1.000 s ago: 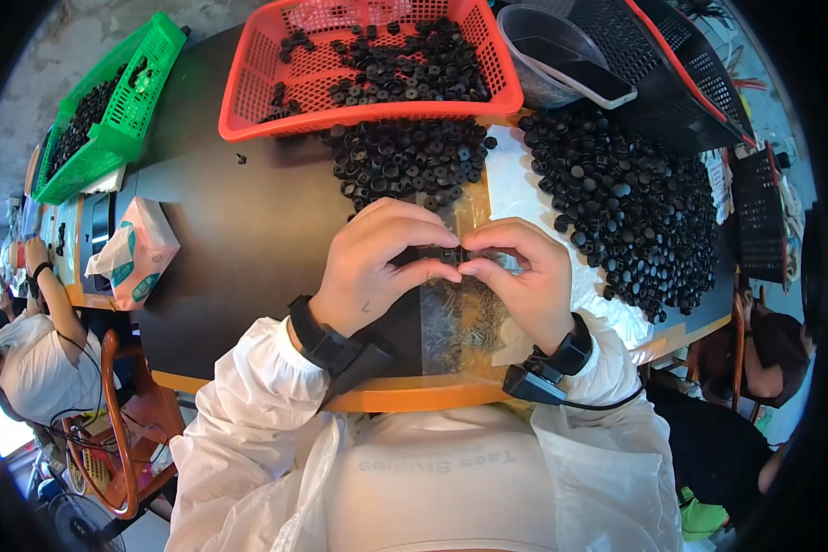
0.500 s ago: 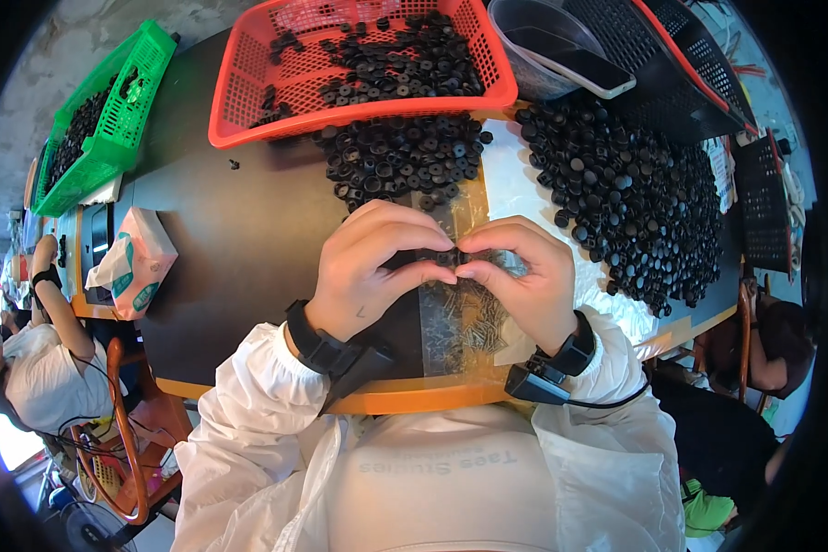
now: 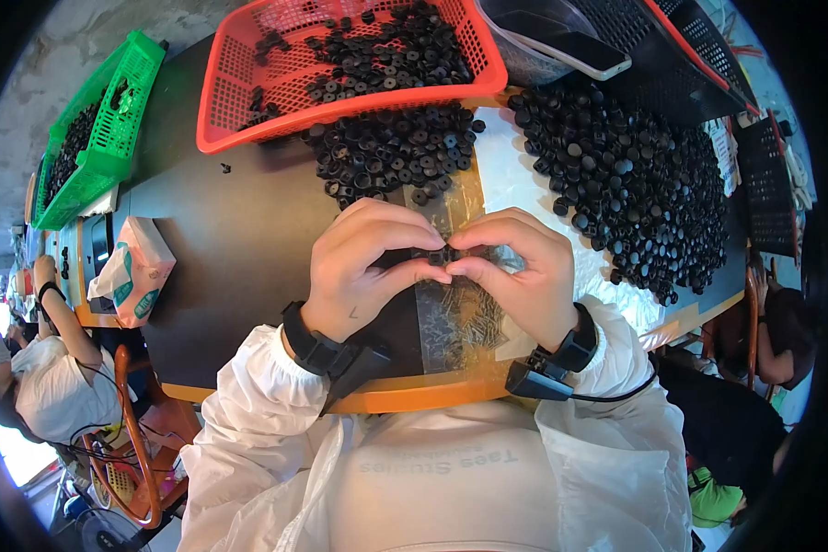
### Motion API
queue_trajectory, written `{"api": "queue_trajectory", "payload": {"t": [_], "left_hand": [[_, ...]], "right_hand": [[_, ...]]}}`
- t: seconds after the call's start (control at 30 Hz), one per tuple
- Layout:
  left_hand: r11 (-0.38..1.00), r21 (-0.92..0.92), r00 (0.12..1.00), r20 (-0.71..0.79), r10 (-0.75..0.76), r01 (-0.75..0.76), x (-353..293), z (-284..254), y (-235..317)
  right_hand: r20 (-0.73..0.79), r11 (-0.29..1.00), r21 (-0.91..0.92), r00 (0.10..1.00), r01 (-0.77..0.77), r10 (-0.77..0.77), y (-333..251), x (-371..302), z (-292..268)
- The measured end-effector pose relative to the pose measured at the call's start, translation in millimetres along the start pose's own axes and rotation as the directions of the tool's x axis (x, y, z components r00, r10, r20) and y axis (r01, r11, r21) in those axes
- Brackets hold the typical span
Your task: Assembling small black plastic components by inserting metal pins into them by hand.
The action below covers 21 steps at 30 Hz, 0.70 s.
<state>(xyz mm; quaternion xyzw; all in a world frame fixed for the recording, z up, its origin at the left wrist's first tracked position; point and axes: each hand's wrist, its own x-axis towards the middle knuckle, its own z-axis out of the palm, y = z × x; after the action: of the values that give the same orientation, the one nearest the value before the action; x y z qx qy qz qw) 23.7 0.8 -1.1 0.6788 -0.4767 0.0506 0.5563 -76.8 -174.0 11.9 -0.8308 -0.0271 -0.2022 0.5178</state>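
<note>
Pinching a small black plastic part (image 3: 439, 257) between left hand (image 3: 362, 262), clamped on its left side, and right hand (image 3: 530, 273), clamped on its right, equally near, beyond pin-like metal pieces (image 3: 481, 320), with long axis too hidden to tell.

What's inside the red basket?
The red mesh basket holds loose small black parts, many disc-shaped with centre holes, mostly toward the right. Its mesh floor shows in gaps on the left; the heap's lower layers and the floor beneath are covered.
</note>
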Motion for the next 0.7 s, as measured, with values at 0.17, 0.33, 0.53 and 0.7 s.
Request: {"api": "queue_trajectory", "payload": {"t": [0.17, 0.33, 0.53, 0.7], "left_hand": [[1.000, -0.011, 1.000, 0.017, 0.005, -0.005, -1.3, -0.4, -3.5], [0.963, -0.192, 0.981, -0.012, -0.194, 0.188, -8.9, 3.5, 0.0], [0.989, -0.142, 0.999, 0.007, -0.047, 0.047, -4.8, 4.3, -4.5], [0.989, -0.143, 0.999, 0.010, -0.037, 0.038, -5.6, 4.0, -4.7]], "right_hand": [[0.023, 1.000, 0.006, 1.000, 0.014, -0.014, 0.3, 1.2, 0.4], [0.008, 0.995, 0.081, 0.998, -0.062, 0.062, 0.8, -1.7, 2.3], [0.010, 0.987, 0.142, 0.997, -0.072, 0.071, 3.8, -3.4, 0.8], [0.030, 0.981, 0.170, 0.995, -0.098, 0.094, 3.6, -3.5, 0.2]]}}
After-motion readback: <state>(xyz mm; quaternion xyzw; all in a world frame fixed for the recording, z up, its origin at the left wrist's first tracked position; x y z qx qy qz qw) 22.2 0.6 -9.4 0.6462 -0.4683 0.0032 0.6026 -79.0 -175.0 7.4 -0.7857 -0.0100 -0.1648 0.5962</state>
